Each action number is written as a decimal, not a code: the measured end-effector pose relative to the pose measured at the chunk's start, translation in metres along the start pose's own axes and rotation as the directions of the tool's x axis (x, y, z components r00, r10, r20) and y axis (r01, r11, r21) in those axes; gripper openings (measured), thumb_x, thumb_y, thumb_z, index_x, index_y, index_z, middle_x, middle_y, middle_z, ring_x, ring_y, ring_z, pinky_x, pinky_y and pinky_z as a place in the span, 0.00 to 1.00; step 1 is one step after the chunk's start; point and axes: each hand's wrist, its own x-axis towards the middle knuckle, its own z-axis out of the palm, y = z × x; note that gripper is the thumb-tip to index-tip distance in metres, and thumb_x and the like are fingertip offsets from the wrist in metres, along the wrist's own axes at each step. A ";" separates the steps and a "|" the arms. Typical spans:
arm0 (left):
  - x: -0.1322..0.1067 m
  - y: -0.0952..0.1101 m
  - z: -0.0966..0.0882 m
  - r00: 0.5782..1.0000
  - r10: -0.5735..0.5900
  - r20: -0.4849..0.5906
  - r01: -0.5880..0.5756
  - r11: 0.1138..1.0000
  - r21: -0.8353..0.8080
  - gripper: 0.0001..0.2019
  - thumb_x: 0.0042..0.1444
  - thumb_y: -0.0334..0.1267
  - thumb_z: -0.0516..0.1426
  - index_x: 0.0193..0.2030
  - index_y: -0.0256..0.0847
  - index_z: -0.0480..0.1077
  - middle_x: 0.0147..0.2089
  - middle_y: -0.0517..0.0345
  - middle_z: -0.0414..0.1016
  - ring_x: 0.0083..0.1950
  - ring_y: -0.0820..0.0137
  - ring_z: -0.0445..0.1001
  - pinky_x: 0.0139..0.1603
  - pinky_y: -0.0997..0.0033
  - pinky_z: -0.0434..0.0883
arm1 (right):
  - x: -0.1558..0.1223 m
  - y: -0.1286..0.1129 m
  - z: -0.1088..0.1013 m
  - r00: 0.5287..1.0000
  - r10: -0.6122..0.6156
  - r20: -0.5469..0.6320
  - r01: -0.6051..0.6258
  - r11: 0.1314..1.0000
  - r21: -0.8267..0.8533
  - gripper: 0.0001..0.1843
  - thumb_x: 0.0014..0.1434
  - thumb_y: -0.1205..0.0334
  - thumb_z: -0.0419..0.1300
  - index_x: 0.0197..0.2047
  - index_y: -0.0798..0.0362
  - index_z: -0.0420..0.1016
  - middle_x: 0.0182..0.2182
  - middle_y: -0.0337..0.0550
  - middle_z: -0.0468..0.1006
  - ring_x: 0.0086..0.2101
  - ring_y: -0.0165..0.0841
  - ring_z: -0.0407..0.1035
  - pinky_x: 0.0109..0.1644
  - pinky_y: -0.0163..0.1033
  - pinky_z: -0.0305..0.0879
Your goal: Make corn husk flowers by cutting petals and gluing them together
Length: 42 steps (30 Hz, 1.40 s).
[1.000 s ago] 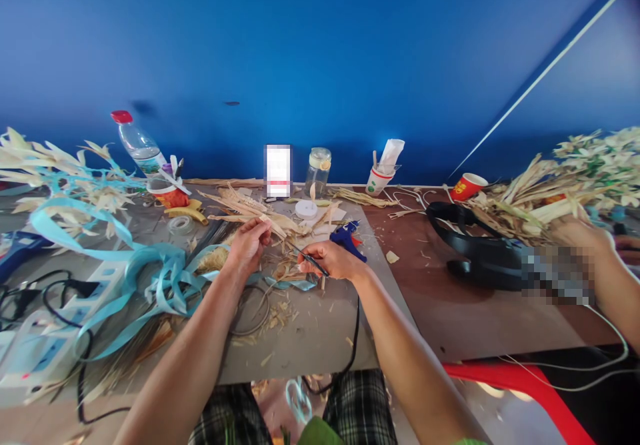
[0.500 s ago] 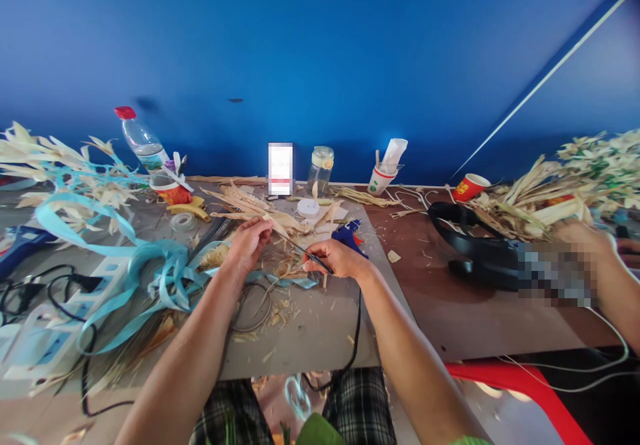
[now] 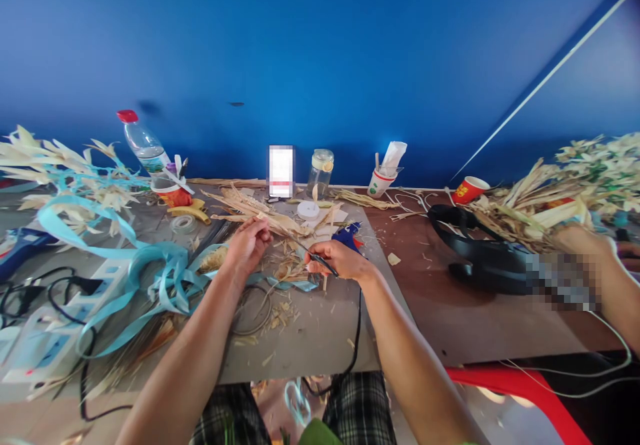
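My left hand (image 3: 249, 245) is closed in a pinch over the table, with a small pale piece of corn husk (image 3: 261, 217) showing at its fingertips. To its right, my right hand (image 3: 345, 258) is wrapped round the dark handles of a pair of scissors (image 3: 326, 264). Their thin blades point up and left, towards my left hand. Just beyond both hands lies a heap of dry corn husks (image 3: 245, 199). Husk scraps are scattered under and between them. A blue glue gun (image 3: 349, 235) lies beyond my right hand, partly hidden by it.
Light-blue ribbon (image 3: 173, 275) and a power strip (image 3: 75, 321) lie at left. A phone (image 3: 281, 171), a glass bottle (image 3: 321, 173) and a white roll (image 3: 308, 210) stand behind. Right are a black headset (image 3: 475, 251), a red cup (image 3: 470, 190) and another person's hand (image 3: 575, 238).
My left hand has moved slightly left, and the scissors in my right hand have shifted a little right with their handles turned slightly. The view has tipped up a little.
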 end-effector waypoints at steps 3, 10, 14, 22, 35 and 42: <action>0.000 0.000 0.001 0.998 -0.031 -0.045 0.026 0.995 -0.097 0.12 0.40 0.33 0.66 0.25 0.37 0.64 0.22 0.65 0.68 0.22 0.78 0.66 0.29 0.73 0.69 | -0.001 -0.002 -0.001 0.997 -0.020 -0.069 0.025 0.997 0.067 0.24 0.44 0.44 0.66 0.32 0.57 0.69 0.20 0.32 0.64 0.21 0.23 0.56 0.26 0.30 0.53; -0.002 -0.005 0.006 0.998 0.028 -0.052 -0.031 0.998 -0.058 0.15 0.39 0.37 0.67 0.24 0.37 0.62 0.22 0.65 0.70 0.18 0.82 0.60 0.27 0.73 0.70 | 0.008 0.011 0.006 0.989 0.029 -0.145 -0.014 0.995 0.101 0.24 0.43 0.46 0.68 0.35 0.57 0.70 0.21 0.33 0.64 0.23 0.24 0.58 0.27 0.30 0.54; -0.003 -0.009 0.007 0.997 0.047 -0.060 -0.046 0.999 0.014 0.14 0.41 0.40 0.66 0.25 0.37 0.64 0.24 0.63 0.72 0.17 0.82 0.59 0.26 0.73 0.70 | 0.012 0.017 0.011 0.983 0.032 -0.179 -0.028 0.999 0.029 0.24 0.44 0.46 0.67 0.36 0.57 0.72 0.23 0.35 0.66 0.25 0.25 0.59 0.27 0.30 0.54; -0.005 -0.014 0.013 0.991 0.111 -0.076 -0.098 0.982 0.161 0.16 0.44 0.45 0.63 0.27 0.40 0.60 0.22 0.64 0.72 0.14 0.82 0.57 0.23 0.74 0.70 | 0.013 0.015 0.014 0.990 -0.004 -0.140 0.004 1.000 0.001 0.22 0.45 0.46 0.66 0.34 0.57 0.72 0.23 0.35 0.66 0.25 0.25 0.59 0.28 0.30 0.54; -0.011 -0.015 0.020 0.988 0.145 -0.055 -0.127 0.959 0.254 0.16 0.51 0.47 0.59 0.31 0.42 0.56 0.21 0.66 0.72 0.13 0.81 0.58 0.24 0.72 0.73 | 0.016 0.023 0.015 0.990 -0.003 -0.138 0.000 1.000 -0.019 0.22 0.47 0.45 0.65 0.33 0.57 0.71 0.24 0.35 0.66 0.26 0.26 0.59 0.27 0.30 0.52; -0.005 -0.023 0.013 0.960 0.280 -0.021 -0.259 0.913 0.316 0.13 0.55 0.46 0.55 0.32 0.43 0.55 0.21 0.67 0.71 0.15 0.78 0.63 0.24 0.71 0.71 | 0.016 0.020 0.017 0.982 -0.063 -0.177 0.020 0.971 -0.238 0.20 0.49 0.45 0.62 0.31 0.56 0.71 0.23 0.35 0.65 0.25 0.26 0.57 0.28 0.30 0.51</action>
